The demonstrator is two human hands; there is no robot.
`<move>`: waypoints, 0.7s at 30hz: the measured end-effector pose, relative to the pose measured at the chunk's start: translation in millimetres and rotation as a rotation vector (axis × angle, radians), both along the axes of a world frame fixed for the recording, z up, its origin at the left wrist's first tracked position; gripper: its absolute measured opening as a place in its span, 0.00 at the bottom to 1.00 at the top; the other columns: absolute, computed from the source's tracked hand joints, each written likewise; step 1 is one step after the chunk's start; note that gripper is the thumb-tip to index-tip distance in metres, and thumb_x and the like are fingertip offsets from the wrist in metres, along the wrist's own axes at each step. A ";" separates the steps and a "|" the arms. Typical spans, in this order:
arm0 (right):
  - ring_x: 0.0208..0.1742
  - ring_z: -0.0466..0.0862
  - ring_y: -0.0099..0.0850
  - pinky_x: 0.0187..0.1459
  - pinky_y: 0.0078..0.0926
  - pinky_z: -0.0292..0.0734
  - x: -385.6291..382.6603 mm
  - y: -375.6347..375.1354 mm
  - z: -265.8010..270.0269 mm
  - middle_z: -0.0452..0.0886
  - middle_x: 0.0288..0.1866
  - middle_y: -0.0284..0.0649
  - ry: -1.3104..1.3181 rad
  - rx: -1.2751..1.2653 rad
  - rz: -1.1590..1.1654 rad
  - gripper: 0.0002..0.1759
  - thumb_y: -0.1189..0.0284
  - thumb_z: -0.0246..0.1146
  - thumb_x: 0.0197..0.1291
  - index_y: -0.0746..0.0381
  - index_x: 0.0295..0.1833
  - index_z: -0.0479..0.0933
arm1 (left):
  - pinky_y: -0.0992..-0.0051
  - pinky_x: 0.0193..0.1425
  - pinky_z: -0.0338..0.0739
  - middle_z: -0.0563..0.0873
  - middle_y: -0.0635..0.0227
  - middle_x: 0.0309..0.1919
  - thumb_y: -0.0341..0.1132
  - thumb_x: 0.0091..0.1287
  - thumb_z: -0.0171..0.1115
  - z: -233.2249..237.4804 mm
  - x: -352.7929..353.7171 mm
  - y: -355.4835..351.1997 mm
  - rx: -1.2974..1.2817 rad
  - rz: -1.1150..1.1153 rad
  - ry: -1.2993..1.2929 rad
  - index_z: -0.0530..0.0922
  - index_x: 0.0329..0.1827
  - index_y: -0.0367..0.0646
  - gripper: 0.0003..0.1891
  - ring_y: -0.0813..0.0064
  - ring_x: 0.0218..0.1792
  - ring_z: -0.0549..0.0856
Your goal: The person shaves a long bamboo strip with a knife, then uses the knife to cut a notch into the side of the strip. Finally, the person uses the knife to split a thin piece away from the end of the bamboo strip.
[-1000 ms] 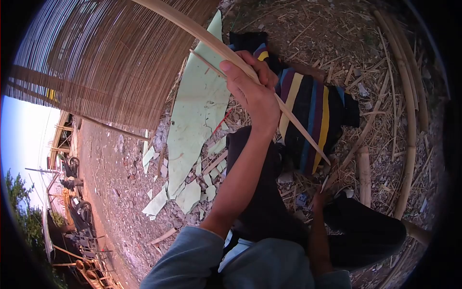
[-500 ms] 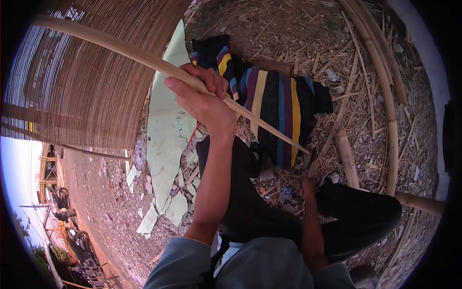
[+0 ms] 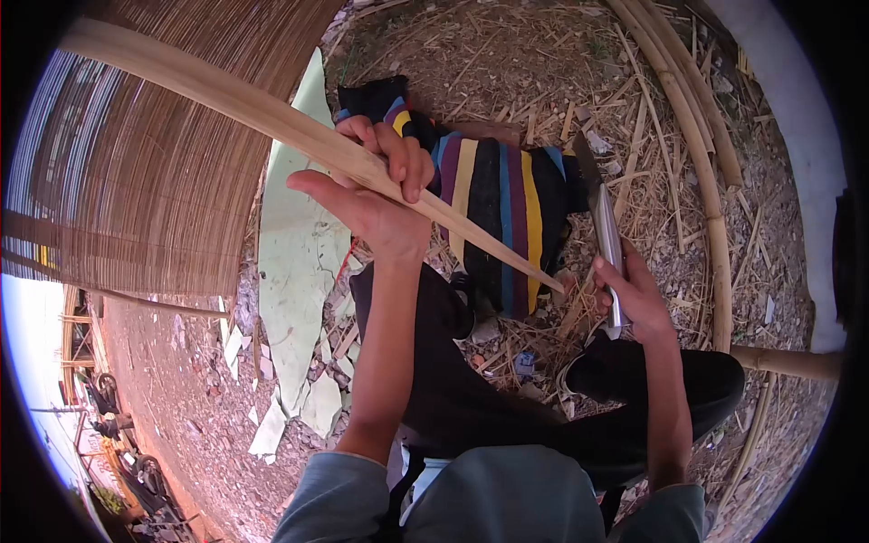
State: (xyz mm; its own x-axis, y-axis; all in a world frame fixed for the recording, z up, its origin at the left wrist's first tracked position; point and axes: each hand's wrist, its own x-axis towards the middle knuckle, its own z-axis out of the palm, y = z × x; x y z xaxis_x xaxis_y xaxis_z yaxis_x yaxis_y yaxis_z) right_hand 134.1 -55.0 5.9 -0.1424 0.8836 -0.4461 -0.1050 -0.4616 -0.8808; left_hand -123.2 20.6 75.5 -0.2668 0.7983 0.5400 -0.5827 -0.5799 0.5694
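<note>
A long split bamboo strip [image 3: 217, 95] runs aslant from the upper left down to the ground near the striped cloth. Around its middle are the fingers of my left hand [image 3: 380, 195], curled over the top edge, with the thumb stretched out along the underside. My right hand [image 3: 636, 294] grips a knife [image 3: 608, 226] by its shiny metal handle. The dark blade points up and away, to the right of the strip and apart from it. Beneath the strip's lower part lies a black cloth [image 3: 489, 195] with yellow, blue and purple stripes.
Bamboo poles [image 3: 701, 172] lie along the right side. A pale green, broken sheet [image 3: 294, 244] is on the ground at left, with fragments below it. A slatted bamboo blind [image 3: 154, 172] hangs at upper left. Shavings [image 3: 543, 54] litter the ground; motorbikes [image 3: 145, 471] stand far left.
My right hand has come up from the ground at the strip's lower end and moved right, with the knife now plainly in view. My left hand keeps the strip, its fingers slightly more spread.
</note>
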 end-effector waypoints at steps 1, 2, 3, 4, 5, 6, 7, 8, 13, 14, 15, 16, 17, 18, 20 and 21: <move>0.19 0.68 0.18 0.21 0.18 0.67 -1.7 3.5 10.8 0.69 0.26 0.31 -0.006 0.030 0.005 0.28 0.61 0.61 0.63 0.64 0.59 0.58 | 0.84 0.19 0.54 0.65 0.75 0.18 0.61 0.71 0.37 -0.5 4.8 -0.8 -0.055 -0.042 0.067 0.68 0.34 0.46 0.26 0.85 0.13 0.59; 0.19 0.68 0.18 0.21 0.18 0.67 -4.5 6.5 22.4 0.69 0.26 0.31 -0.010 0.055 0.007 0.28 0.61 0.61 0.63 0.64 0.59 0.58 | 0.84 0.19 0.55 0.66 0.75 0.18 0.60 0.71 0.39 -1.9 9.2 -0.8 -0.109 -0.081 0.135 0.69 0.36 0.45 0.25 0.86 0.13 0.60; 0.19 0.68 0.18 0.21 0.18 0.68 -8.1 8.8 33.5 0.69 0.27 0.31 0.025 0.057 0.016 0.28 0.62 0.61 0.64 0.64 0.60 0.58 | 0.84 0.19 0.56 0.69 0.74 0.20 0.57 0.72 0.41 -8.2 11.5 1.2 -0.195 -0.062 0.275 0.70 0.39 0.44 0.24 0.86 0.14 0.61; 0.20 0.68 0.18 0.21 0.18 0.68 -9.8 12.6 40.8 0.69 0.27 0.31 0.060 0.058 0.027 0.28 0.63 0.60 0.64 0.65 0.61 0.58 | 0.85 0.19 0.57 0.73 0.73 0.22 0.55 0.72 0.43 -9.7 15.9 2.2 -0.283 -0.038 0.415 0.70 0.41 0.42 0.22 0.87 0.14 0.63; 0.19 0.70 0.18 0.21 0.18 0.68 -10.3 19.2 43.7 0.69 0.27 0.32 0.076 0.084 0.055 0.25 0.65 0.59 0.65 0.64 0.60 0.59 | 0.84 0.22 0.62 0.76 0.70 0.26 0.51 0.72 0.45 -9.0 21.5 1.6 -0.329 -0.070 0.515 0.71 0.45 0.42 0.19 0.85 0.16 0.68; 0.19 0.70 0.18 0.21 0.18 0.68 -13.9 24.8 52.1 0.69 0.27 0.32 0.074 0.101 0.065 0.25 0.65 0.59 0.65 0.64 0.60 0.59 | 0.84 0.25 0.66 0.79 0.66 0.31 0.47 0.73 0.48 -5.3 27.9 -0.6 -0.381 -0.100 0.616 0.71 0.49 0.41 0.17 0.84 0.19 0.72; 0.19 0.70 0.19 0.21 0.18 0.68 -21.3 29.4 64.5 0.69 0.27 0.32 0.054 0.137 0.096 0.24 0.65 0.58 0.65 0.64 0.60 0.60 | 0.81 0.31 0.70 0.80 0.63 0.37 0.43 0.72 0.49 0.0 33.3 -3.1 -0.440 -0.220 0.619 0.70 0.54 0.42 0.16 0.81 0.25 0.76; 0.19 0.71 0.19 0.21 0.18 0.68 -29.3 33.6 74.9 0.69 0.27 0.31 0.035 0.174 0.127 0.22 0.66 0.58 0.65 0.63 0.59 0.60 | 0.78 0.38 0.75 0.80 0.61 0.43 0.40 0.72 0.50 3.7 39.1 -4.9 -0.499 -0.339 0.623 0.69 0.59 0.43 0.16 0.78 0.32 0.80; 0.26 0.80 0.38 0.30 0.35 0.75 -51.6 43.8 92.2 0.76 0.30 0.48 -0.415 0.607 0.346 0.36 0.61 0.56 0.65 0.69 0.70 0.51 | 0.74 0.54 0.73 0.80 0.63 0.45 0.36 0.73 0.48 -16.3 66.8 -6.6 -0.289 -0.291 0.512 0.67 0.62 0.43 0.17 0.75 0.49 0.79; 0.26 0.80 0.38 0.30 0.35 0.75 -53.3 43.2 94.4 0.76 0.30 0.48 -0.414 0.613 0.346 0.36 0.61 0.56 0.65 0.69 0.70 0.51 | 0.75 0.54 0.73 0.80 0.64 0.43 0.37 0.73 0.48 -20.9 66.5 -3.5 -0.274 -0.292 0.486 0.68 0.61 0.42 0.16 0.76 0.49 0.78; 0.29 0.80 0.43 0.33 0.36 0.74 -54.5 40.3 99.1 0.76 0.32 0.51 -0.538 0.762 0.351 0.36 0.59 0.56 0.65 0.70 0.69 0.53 | 0.75 0.54 0.73 0.80 0.64 0.43 0.37 0.73 0.48 -21.7 68.7 -4.5 -0.273 -0.292 0.487 0.68 0.61 0.42 0.16 0.76 0.49 0.78; 0.31 0.79 0.48 0.35 0.38 0.74 -54.3 36.8 105.4 0.76 0.34 0.54 -0.665 0.912 0.353 0.37 0.56 0.56 0.64 0.71 0.68 0.54 | 0.80 0.46 0.70 0.77 0.70 0.37 0.34 0.73 0.47 -22.1 70.9 -5.5 -0.301 -0.268 0.446 0.70 0.56 0.42 0.12 0.82 0.40 0.75; 0.36 0.80 0.51 0.38 0.39 0.75 -49.9 28.3 118.6 0.76 0.37 0.59 -0.875 0.963 0.408 0.39 0.54 0.57 0.63 0.71 0.68 0.55 | 0.84 0.38 0.67 0.73 0.76 0.31 0.31 0.73 0.45 -21.7 71.0 -5.0 -0.330 -0.243 0.404 0.72 0.52 0.42 0.10 0.87 0.32 0.72; 0.36 0.80 0.51 0.38 0.39 0.75 -44.5 18.1 132.5 0.76 0.37 0.59 -0.875 0.961 0.410 0.39 0.54 0.57 0.63 0.71 0.68 0.55 | 0.84 0.38 0.67 0.73 0.76 0.31 0.31 0.73 0.45 -21.2 69.8 -4.2 -0.332 -0.243 0.402 0.72 0.52 0.42 0.10 0.87 0.32 0.72; 0.41 0.82 0.48 0.41 0.42 0.75 -32.4 -0.7 155.3 0.76 0.39 0.60 -1.041 1.282 0.456 0.39 0.49 0.56 0.62 0.72 0.65 0.62 | 0.84 0.38 0.67 0.73 0.75 0.31 0.31 0.73 0.44 -23.0 68.4 -4.0 -0.321 -0.107 0.414 0.72 0.46 0.41 0.07 0.87 0.32 0.72; 0.43 0.81 0.47 0.43 0.44 0.75 -26.1 -5.2 161.0 0.76 0.40 0.58 -0.643 1.308 0.487 0.40 0.45 0.54 0.61 0.72 0.63 0.65 | 0.84 0.36 0.66 0.73 0.74 0.30 0.31 0.73 0.43 -24.9 65.5 -2.2 -0.382 -0.079 0.419 0.71 0.42 0.41 0.07 0.86 0.31 0.71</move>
State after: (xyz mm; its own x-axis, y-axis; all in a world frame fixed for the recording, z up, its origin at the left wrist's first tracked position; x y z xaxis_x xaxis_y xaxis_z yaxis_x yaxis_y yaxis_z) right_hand 108.0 -60.2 166.9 -0.6177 0.6204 0.4832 0.3674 0.7709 -0.5203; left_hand -57.7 18.5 50.6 -0.0236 0.9664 0.2561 -0.2952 -0.2515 0.9217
